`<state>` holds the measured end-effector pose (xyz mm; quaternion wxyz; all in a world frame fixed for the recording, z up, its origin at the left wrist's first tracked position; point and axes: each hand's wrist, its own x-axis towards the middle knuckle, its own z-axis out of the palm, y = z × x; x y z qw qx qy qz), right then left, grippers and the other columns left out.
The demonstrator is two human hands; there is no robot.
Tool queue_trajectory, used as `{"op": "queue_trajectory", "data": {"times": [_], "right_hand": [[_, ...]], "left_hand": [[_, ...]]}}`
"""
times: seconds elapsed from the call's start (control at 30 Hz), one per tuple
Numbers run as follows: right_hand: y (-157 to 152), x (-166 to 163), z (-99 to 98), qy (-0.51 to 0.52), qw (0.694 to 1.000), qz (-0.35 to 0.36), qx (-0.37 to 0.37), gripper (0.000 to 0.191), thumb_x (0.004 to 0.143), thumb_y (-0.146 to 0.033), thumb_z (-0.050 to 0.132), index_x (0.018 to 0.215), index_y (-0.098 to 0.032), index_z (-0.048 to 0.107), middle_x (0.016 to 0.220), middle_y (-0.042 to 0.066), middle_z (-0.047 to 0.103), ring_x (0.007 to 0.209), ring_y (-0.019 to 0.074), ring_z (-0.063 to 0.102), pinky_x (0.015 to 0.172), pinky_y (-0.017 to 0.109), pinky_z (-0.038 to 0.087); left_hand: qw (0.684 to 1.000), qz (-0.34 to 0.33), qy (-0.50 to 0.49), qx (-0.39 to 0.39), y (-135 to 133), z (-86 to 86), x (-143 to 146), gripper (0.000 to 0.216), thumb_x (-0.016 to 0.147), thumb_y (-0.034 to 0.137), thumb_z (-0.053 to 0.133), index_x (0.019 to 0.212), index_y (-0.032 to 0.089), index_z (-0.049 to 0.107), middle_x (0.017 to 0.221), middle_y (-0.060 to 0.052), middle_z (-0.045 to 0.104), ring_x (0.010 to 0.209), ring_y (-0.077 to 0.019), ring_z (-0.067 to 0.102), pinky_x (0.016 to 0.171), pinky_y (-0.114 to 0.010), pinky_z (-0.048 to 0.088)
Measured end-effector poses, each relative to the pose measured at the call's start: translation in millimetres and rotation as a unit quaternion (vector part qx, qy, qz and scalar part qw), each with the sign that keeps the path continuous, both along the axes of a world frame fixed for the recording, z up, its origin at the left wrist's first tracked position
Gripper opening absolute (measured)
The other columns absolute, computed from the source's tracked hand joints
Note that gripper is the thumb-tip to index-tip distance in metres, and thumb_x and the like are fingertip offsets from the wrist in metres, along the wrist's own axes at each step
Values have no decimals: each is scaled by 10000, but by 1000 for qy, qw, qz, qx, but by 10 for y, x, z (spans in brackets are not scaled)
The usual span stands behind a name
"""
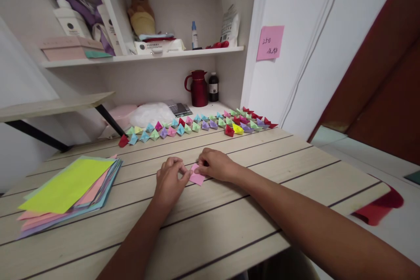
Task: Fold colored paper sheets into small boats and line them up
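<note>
I'm seeing the left hand (169, 181) and right hand (215, 164) both pinching a small, flat-sided piece of pink paper (197, 179), which is lying between them on the pale, wood-grained desk (229, 227) with its dark straight grooves. Thin, smooth coloured sheets (67, 186) are sitting in an uneven stack at left, while sharp-pointed folded paper boats (180, 130) are lining the far side.

Room beyond hands (215, 164), then seemingly close-packed paper boats (196, 127).
</note>
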<state>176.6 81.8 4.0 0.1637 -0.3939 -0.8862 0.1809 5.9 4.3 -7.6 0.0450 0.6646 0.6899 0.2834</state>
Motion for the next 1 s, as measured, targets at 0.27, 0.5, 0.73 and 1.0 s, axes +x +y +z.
{"op": "queue_trajectory", "data": {"times": [0.27, 0.5, 0.73, 1.0], "right_hand": [[7, 14, -4, 17, 1000, -22, 1, 221, 735, -376, 738, 822, -198, 640, 887, 21, 571, 729, 132, 511, 616, 229, 313], [51, 30, 14, 35, 999, -6, -40, 100, 756, -251, 713, 768, -171, 654, 797, 11, 573, 702, 123, 515, 618, 219, 339], [63, 92, -22, 103, 988, 41, -110, 76, 735, -191, 701, 781, -163, 648, 753, -15, 603, 658, 107, 537, 579, 202, 356], [53, 64, -35, 77, 994, 4, -72, 78, 756, -235, 696, 781, -177, 650, 798, 3, 624, 723, 126, 555, 620, 219, 352]], "left_hand": [[1000, 10, 27, -11, 1, -17, 45, 138, 810, 274, 596, 693, 214, 555, 1139, -47, 597, 1109, -257, 524, 909, -430, 381], [999, 7, 40, -19, 4, -21, 51, 92, 823, 269, 579, 744, 221, 572, 1139, -53, 610, 1094, -256, 517, 907, -419, 372], [1000, 12, -17, -12, 5, -9, 24, 83, 785, 266, 630, 712, 232, 648, 1163, -37, 613, 1124, -255, 528, 951, -440, 361], [999, 10, -42, -31, 3, 40, 36, 95, 781, 258, 630, 722, 257, 705, 1174, -21, 624, 1140, -266, 535, 964, -454, 357]]}}
